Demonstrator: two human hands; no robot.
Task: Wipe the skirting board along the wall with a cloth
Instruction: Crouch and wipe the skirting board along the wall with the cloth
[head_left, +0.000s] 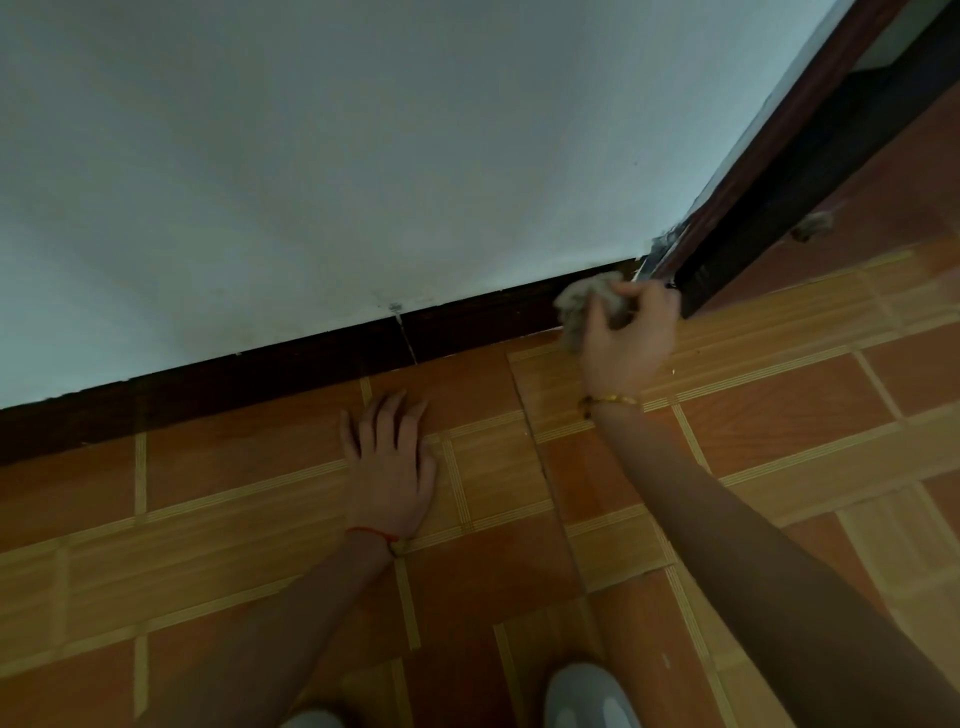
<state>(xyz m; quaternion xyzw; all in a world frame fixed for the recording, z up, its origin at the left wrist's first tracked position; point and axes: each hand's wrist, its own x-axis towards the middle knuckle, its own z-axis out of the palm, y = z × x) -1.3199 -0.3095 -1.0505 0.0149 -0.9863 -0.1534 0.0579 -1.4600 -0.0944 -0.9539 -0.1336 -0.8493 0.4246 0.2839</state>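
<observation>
A dark brown skirting board (291, 366) runs along the foot of the pale wall (363, 156), rising from lower left to the right. My right hand (631, 338) is shut on a crumpled grey cloth (576, 304) and presses it against the board's right end, beside the door frame. A gold bracelet circles that wrist. My left hand (389, 462) lies flat on the floor with fingers spread, a short way out from the board. A red thread is tied round its wrist.
The floor (779, 415) is orange-brown tile with pale striped borders. A dark wooden door frame (769, 182) stands at the right, with a grey clump of dust (813, 226) on the floor beyond it. My grey shoes (587, 696) show at the bottom edge.
</observation>
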